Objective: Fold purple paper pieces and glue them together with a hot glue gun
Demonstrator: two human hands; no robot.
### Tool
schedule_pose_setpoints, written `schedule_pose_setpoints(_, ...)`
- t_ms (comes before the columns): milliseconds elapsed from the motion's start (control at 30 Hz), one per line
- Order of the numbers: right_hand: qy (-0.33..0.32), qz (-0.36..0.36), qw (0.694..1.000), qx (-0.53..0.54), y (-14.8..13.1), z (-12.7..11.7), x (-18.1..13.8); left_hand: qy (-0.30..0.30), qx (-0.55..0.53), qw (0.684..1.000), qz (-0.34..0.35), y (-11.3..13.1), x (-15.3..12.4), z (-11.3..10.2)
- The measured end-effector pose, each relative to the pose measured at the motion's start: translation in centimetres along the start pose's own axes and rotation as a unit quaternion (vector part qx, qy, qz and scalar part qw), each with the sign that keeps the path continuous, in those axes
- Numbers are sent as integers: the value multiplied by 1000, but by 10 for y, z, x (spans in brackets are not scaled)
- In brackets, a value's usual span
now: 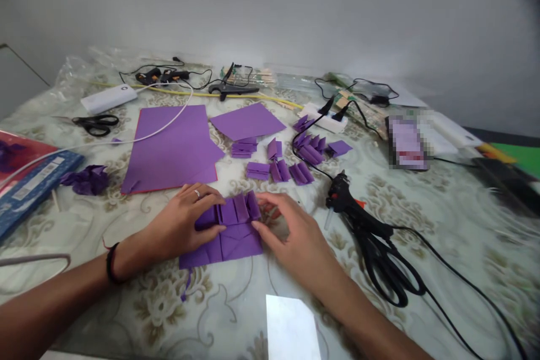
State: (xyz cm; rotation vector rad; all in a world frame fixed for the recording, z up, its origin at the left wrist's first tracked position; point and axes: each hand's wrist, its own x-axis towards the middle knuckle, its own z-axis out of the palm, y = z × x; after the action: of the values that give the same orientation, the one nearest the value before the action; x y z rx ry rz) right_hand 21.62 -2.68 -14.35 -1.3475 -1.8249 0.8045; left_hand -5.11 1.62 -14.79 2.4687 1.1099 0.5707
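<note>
A creased purple paper sheet point(240, 242) lies flat before me, with several folded purple paper pieces point(240, 209) standing in a row along its far part. My left hand point(185, 214), ringed on one finger, pinches the left side of that row between thumb and fingers. At the row's right end, my right hand point(287, 225) has its thumb and fingertips closed on the last folded piece. Part of the sheet is hidden under my left hand. Farther back sits a cluster of loose folded purple pieces point(310, 149).
Right of my hands lie a black glue gun point(348, 202) and black-handled scissors point(388, 264). Purple sheets point(169, 146), a crumpled purple paper point(86, 180) and smaller scissors point(97, 125) are to the left. A white power strip point(323, 118) stands behind; a white card point(292, 329) lies near me.
</note>
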Motion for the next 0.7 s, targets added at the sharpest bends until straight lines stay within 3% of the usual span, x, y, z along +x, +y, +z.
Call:
schedule_pose_setpoints(100, 25, -85, 994, -60, -6, -2, -5, 7, 12, 1000, -6, 5, -2, -6)
schedule_pose_setpoints(200, -34, -162, 981, -98, -10, 0, -7, 10, 15, 999, -33, 8, -3, -10)
schedule_pose_setpoints(367, -118, -169, 969, -136, -8, 7, -8, 7, 1, 997, -74, 8, 0, -14)
schedule_pose_setpoints(700, -99, -233, 961, -109, -18, -8, -10, -4, -73, 991, -108, 3, 5, -21)
